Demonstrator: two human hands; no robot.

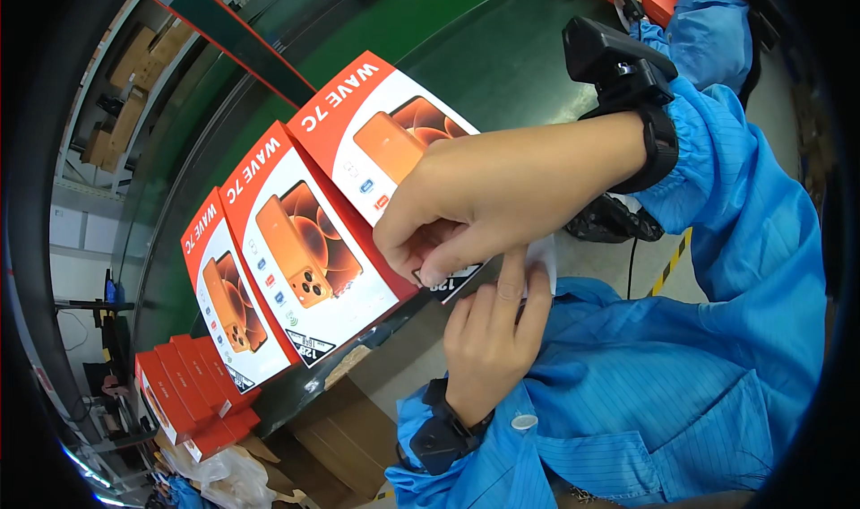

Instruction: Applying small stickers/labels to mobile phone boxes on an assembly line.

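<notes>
Three red and white phone boxes with orange phones printed on them lie side by side: a left box [235, 287], a middle box [296, 240] and a right box [363, 131]. My right hand [511, 191] reaches across the right box, fingers curled and thumb bent in. Its fingertips meet at a black corner label [461, 282]; what they pinch is hidden. Just below, my left hand [493, 343] stretches its fingers up toward that label, under my right hand. A white patch [543, 260] shows beside these fingers; I cannot tell whether it is paper or box.
Several smaller red boxes [184, 383] are stacked at the lower left, near a clear plastic bag [235, 478] and an open cardboard carton [336, 433]. The boxes lie on a green work surface [488, 70]. A co-worker's blue sleeve [708, 38] shows at the far right.
</notes>
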